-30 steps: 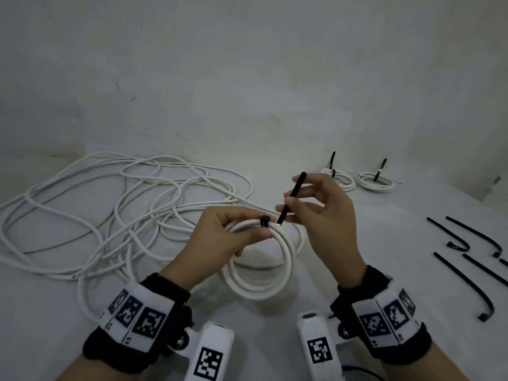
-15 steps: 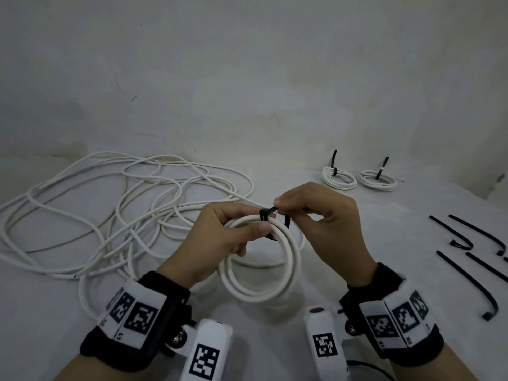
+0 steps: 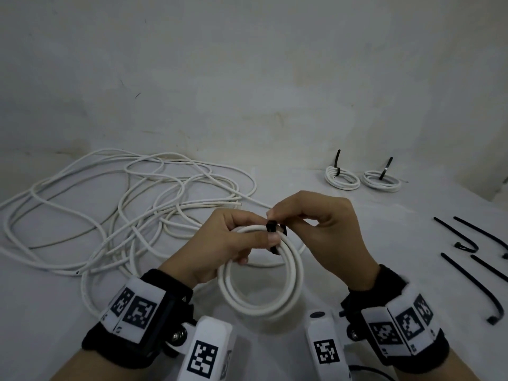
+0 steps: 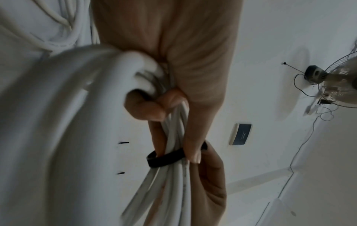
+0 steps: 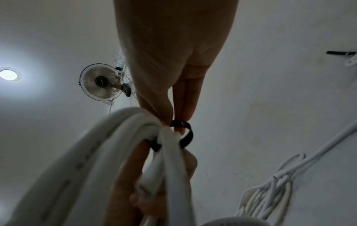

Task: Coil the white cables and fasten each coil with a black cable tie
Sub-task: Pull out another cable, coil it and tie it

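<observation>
A white cable coil [image 3: 264,303] hangs upright above the table, gripped at its top by my left hand [image 3: 233,243]. A black cable tie [image 3: 276,232] loops loosely around the coil's strands there. My right hand [image 3: 310,224] pinches the tie beside its head. In the left wrist view the tie [image 4: 166,157] crosses the coil's strands [image 4: 173,183] under my fingers. The right wrist view shows the tie [image 5: 185,134] as an open loop around the coil [image 5: 123,152], held by fingertips. Loose white cable [image 3: 110,210] lies tangled on the left.
Two tied coils [image 3: 342,178] [image 3: 382,181] lie at the back right, each with a black tie tail sticking up. Several loose black cable ties [image 3: 472,281] lie on the table's right side. A wall rises behind the table [image 3: 357,243].
My right hand bent the upright tie tail down over the coil and brought it to the tie's head, forming a loop. The left hand kept its grip on the coil.
</observation>
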`<state>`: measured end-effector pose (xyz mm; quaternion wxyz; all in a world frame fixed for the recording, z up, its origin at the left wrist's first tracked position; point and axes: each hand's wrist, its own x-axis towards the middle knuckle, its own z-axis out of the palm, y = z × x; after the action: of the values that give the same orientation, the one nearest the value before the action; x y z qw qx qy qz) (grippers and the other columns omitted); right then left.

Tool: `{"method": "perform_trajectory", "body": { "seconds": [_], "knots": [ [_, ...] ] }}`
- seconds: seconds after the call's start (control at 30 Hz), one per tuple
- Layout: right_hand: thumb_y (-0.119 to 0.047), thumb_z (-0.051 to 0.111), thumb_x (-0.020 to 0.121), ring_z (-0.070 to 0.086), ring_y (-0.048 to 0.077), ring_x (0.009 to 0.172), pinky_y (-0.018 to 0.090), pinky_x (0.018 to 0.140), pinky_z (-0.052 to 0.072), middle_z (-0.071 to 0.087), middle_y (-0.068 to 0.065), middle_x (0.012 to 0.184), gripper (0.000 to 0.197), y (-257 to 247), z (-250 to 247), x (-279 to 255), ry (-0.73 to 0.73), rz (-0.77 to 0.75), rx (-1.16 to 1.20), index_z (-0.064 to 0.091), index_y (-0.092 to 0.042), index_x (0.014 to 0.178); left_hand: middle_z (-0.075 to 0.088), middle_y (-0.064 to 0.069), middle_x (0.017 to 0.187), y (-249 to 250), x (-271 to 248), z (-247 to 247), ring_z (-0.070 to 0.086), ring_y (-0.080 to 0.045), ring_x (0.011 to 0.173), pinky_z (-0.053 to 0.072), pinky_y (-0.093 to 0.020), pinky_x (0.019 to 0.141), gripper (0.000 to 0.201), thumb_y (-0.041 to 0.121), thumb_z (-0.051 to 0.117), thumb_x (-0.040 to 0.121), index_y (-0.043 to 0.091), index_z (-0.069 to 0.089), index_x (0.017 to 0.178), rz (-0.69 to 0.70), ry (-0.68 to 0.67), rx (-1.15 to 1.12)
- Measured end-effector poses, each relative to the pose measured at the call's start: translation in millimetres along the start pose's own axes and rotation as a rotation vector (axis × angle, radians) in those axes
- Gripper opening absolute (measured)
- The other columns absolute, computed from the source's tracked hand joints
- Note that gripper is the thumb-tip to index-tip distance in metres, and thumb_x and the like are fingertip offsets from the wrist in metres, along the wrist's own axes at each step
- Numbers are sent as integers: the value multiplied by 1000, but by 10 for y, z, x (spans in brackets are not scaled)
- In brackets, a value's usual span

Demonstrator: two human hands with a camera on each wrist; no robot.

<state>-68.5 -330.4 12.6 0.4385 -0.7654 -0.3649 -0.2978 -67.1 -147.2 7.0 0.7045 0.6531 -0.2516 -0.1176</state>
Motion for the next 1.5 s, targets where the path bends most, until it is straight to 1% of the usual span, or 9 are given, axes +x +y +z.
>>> {"method": "perform_trajectory", "body": {
  "seconds": [0.27, 0.47, 0.6, 0.7, 0.83, 1.0, 1.13, 1.23, 1.5],
  "knots": [
    [7, 61, 81, 69, 12, 88, 23, 77, 56, 70, 5, 93, 15, -144, -60, -6, -113, 75, 53, 68, -2, 92, 67, 2, 59, -25, 27, 39, 38, -5, 38, 37, -17, 40, 10, 19, 77, 71, 22, 74, 62, 28, 86, 33],
    [-5, 68, 84, 63, 14, 85, 28, 67, 57, 62, 1, 91, 2, -139, -99, 22, -132, 26, -86, 68, -5, 86, 69, -6, 65, -17, 28, 76, 50, -4, 43, 37, -18, 41, 14, 23, 72, 65, 11, 74, 73, 47, 104, 82],
    [-4, 60, 87, 57, 10, 81, 27, 70, 54, 57, 2, 87, 4, -132, -31, 17, -70, -58, -203, 62, -3, 84, 68, -4, 62, -22, 40, 82, 46, -6, 40, 37, -19, 40, 10, 22, 79, 68, 13, 74, 69, 55, 133, 73],
    [-4, 56, 87, 54, 6, 80, 16, 71, 51, 56, 1, 85, 4, -180, -53, 26, 44, -61, -231, 58, -3, 84, 68, -3, 62, -36, 44, 92, 49, -4, 42, 37, -19, 40, 12, 21, 79, 69, 11, 73, 72, 55, 112, 91],
    [-19, 51, 91, 60, 6, 76, 14, 64, 49, 59, -10, 82, 4, -239, -38, 41, 134, 62, -140, 52, -21, 87, 70, -6, 68, -36, 43, 96, 54, -8, 48, 39, -20, 41, 13, 25, 79, 68, 13, 73, 73, 62, 136, 122],
    [-16, 54, 91, 63, 6, 69, 15, 59, 50, 61, -12, 77, 17, -249, 50, 41, 82, 121, -110, 47, -31, 86, 70, -9, 69, 11, 7, 35, 55, -11, 49, 41, -25, 42, 48, 29, 78, 70, 19, 48, 106, 74, 153, 212],
    [-11, 57, 90, 64, 6, 65, 15, 59, 50, 62, -13, 72, 15, -244, 32, 35, 127, 130, -69, 51, -23, 84, 67, -13, 73, 41, -1, 57, 46, -9, 43, 41, -26, 40, 19, 24, 70, 83, 20, 55, 95, 74, 69, 342],
    [-13, 58, 89, 64, 6, 64, 18, 57, 52, 62, -12, 71, 14, -248, 59, 34, 143, 173, -46, 52, -24, 83, 64, -22, 79, 49, 3, 46, 39, -6, 39, 36, -22, 38, 15, 17, 67, 85, 18, 52, 88, 50, 71, 352],
    [-6, 59, 91, 65, 13, 62, 23, 58, 55, 65, -1, 71, 17, -261, 110, 30, 169, 249, 73, 54, -19, 81, 64, -2, 86, 78, -10, 46, 44, -7, 42, 39, -25, 40, 12, 17, 66, 85, 21, 57, 91, 67, 65, 446]
  ]
}}
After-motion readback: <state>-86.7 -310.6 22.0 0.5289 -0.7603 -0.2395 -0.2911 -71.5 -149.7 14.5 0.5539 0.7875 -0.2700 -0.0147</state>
